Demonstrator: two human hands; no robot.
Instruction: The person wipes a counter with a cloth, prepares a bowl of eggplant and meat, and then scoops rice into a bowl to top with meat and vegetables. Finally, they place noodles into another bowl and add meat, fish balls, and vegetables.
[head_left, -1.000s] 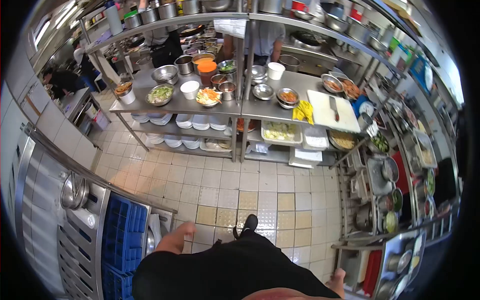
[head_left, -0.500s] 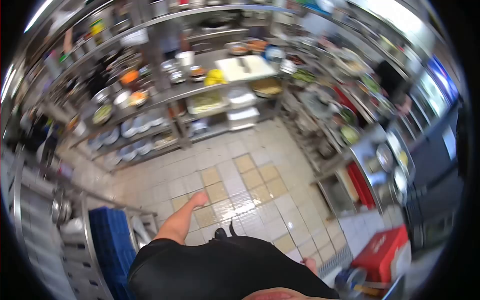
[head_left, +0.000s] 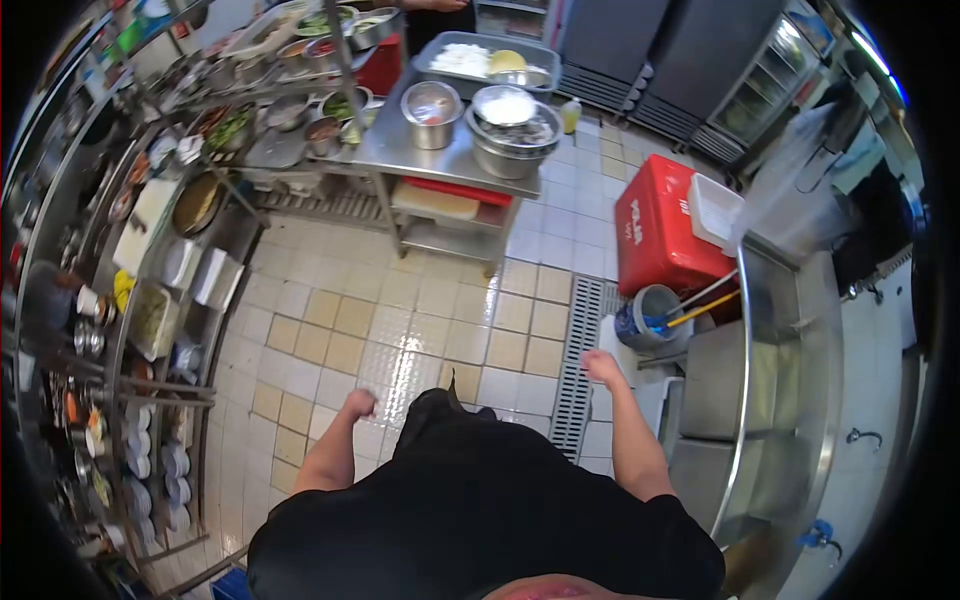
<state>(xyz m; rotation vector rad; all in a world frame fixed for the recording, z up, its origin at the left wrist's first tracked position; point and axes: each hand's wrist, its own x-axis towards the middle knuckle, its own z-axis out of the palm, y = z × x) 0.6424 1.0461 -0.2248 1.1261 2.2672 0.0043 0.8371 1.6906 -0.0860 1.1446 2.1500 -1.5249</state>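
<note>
My left hand [head_left: 360,404] hangs over the tiled floor [head_left: 400,330] in front of my body, its fingers curled in with nothing seen in them. My right hand [head_left: 602,367], also curled closed and holding nothing visible, is above the edge of the metal floor grate [head_left: 578,370]. Nearest to that hand is a grey bucket [head_left: 655,318] with a blue tool and a yellow handle in it. Neither hand touches any object.
Ahead stands a steel table [head_left: 385,150] with a lidded pot [head_left: 432,115] and a stacked bowl [head_left: 513,135]. A red cooler box [head_left: 665,225] and a steel sink [head_left: 745,400] are on the right. Shelving [head_left: 120,370] lines the left. Another person's hand [head_left: 445,5] shows beyond.
My view has turned to the right, so the shelving now lies on the left and the cooler box, bucket and sink are in fuller view. My right arm has come into full view.
</note>
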